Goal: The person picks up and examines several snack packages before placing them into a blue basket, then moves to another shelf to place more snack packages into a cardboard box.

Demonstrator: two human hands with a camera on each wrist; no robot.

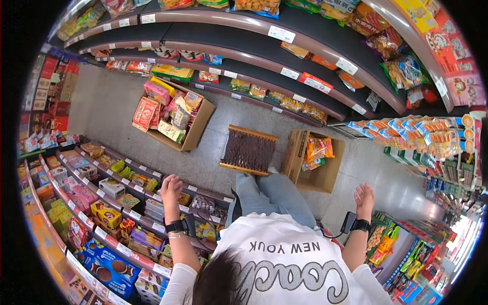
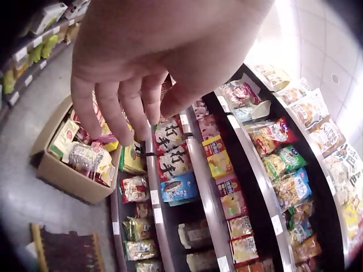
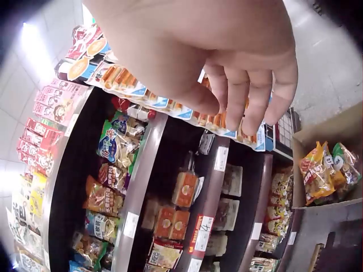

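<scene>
In the head view, a person in white shirt [image 1: 284, 239] and light blue jeans [image 1: 277, 195] is between store shelves, with both arms put forward. The left hand [image 1: 172, 188] is left of the middle, in front of the lower-left snack shelf [image 1: 112, 241], where a blue cookie box [image 1: 109, 268] stands near the bottom. Its fingers are released and a little bent, as the left wrist view shows too. The right hand [image 1: 364, 197], at the right of the frame, also has its fingers loose and slightly curved; it is near the right cardboard box [image 1: 295, 155], but apart from it. This box, right of the centre, contains some orange snack bags [image 1: 319, 148]. The left cardboard box [image 1: 199, 122], in the upper left part, is filled high with packages, among them a red packet [image 1: 146, 113] and a pink package [image 1: 157, 91]. Both boxes are on the grey floor [image 1: 112, 101]. Between them, near the centre, is a stool [image 1: 249, 151] with dark cord seat and wooden bars. Snack packs [image 1: 422, 129] hang at the upper right; in the right wrist view they appear behind the fingers.
</scene>
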